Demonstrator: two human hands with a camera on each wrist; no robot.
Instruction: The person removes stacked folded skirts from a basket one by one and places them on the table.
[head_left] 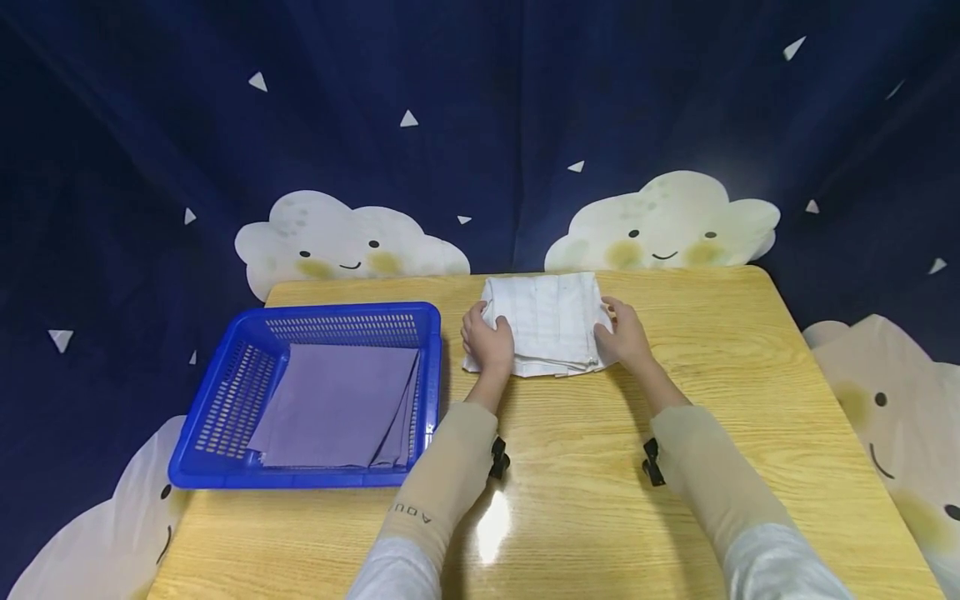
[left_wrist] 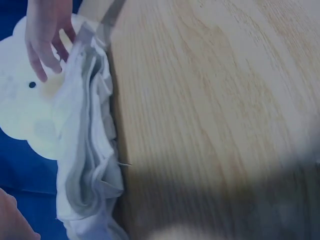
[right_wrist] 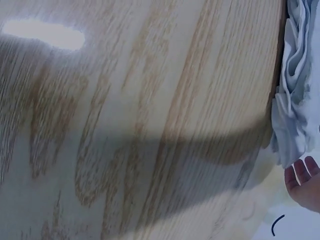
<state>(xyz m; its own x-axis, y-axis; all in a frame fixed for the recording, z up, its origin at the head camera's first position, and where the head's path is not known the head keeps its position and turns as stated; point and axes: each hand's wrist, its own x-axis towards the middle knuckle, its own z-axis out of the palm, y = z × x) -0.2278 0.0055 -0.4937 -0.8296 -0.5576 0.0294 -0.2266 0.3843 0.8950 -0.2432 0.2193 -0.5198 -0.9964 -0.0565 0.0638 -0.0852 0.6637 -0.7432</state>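
Cloth [head_left: 551, 321], white and folded, lies on the bench [head_left: 577, 450], its left edge pinched in my left grip [head_left: 491, 337], my right grip [head_left: 627, 335] at the opposite edge, whether pinching I cannot tell; level, even handling should keep layers aligned.

A wood-grained counter [head_left: 577, 483] is shown; on it a blue basket [head_left: 300, 481] is set and a folded white cloth [head_left: 551, 317] is laid near the far edge.

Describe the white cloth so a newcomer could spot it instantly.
On the wooden table, near its far edge, look right of the blue basket. The left hand and right hand flank the white cloth, folded into a layered bundle. Its colour distinguishes it from the purple cloth inside the basket.
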